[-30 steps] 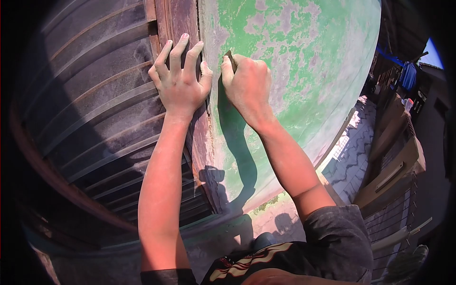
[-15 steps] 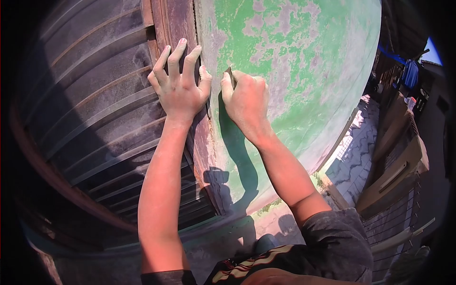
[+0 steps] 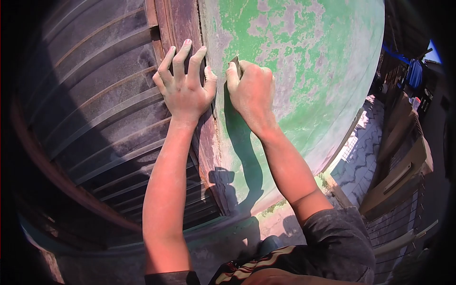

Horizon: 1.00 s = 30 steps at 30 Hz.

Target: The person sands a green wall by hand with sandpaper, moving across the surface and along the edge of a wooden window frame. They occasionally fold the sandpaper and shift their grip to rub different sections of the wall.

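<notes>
My left hand (image 3: 186, 95) rests with its fingers spread on the worn wooden window frame (image 3: 183, 19), its thumb close to the wall's edge. Fine pale dust coats its fingers. To its right, my right hand (image 3: 252, 92) is closed on a small dark flat piece (image 3: 236, 61) whose pointed corner sticks up past the thumb. Most of that piece is hidden in the fist. This hand is against the green wall (image 3: 327, 61), where the paint is patchy and worn through to grey. A pale scuffed strip of wall runs beside the frame.
Dark louvred slats (image 3: 104, 99) fill the window on the left. On the right stand a wooden gate-like panel (image 3: 396, 180) with wires, a paved path (image 3: 356, 161) and a hanging blue cloth (image 3: 414, 73). Shadows of my arm and head fall on the wall.
My right hand has moved slightly up along the wall with the dark piece in it. The whole view has shifted a little; my left hand stays on the frame.
</notes>
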Motion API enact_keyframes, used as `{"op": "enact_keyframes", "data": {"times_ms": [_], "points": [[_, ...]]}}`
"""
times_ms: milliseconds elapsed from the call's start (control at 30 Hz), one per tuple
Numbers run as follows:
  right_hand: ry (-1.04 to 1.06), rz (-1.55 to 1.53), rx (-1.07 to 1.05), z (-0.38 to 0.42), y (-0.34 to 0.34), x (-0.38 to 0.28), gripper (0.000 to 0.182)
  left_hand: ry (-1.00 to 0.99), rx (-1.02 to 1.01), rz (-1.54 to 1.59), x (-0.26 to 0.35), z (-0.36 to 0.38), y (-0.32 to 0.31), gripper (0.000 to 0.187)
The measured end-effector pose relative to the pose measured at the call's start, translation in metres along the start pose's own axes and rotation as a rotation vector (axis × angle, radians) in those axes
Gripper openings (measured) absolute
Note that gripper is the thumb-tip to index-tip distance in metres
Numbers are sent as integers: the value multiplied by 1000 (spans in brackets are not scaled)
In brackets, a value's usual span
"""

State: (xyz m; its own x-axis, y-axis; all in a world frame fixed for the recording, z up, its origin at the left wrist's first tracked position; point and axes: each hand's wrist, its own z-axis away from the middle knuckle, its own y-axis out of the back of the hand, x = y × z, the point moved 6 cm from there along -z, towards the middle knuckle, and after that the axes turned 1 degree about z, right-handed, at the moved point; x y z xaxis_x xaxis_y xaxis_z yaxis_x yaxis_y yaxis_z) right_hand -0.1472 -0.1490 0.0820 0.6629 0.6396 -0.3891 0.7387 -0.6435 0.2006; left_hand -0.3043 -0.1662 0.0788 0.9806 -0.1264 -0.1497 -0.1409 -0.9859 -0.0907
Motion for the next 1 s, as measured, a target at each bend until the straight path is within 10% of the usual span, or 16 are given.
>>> {"op": "enact_keyframes", "data": {"times_ms": [1000], "points": [[104,-119,-18,2,-1,14,31,5,-15,-25,4,5,3,47]]}}
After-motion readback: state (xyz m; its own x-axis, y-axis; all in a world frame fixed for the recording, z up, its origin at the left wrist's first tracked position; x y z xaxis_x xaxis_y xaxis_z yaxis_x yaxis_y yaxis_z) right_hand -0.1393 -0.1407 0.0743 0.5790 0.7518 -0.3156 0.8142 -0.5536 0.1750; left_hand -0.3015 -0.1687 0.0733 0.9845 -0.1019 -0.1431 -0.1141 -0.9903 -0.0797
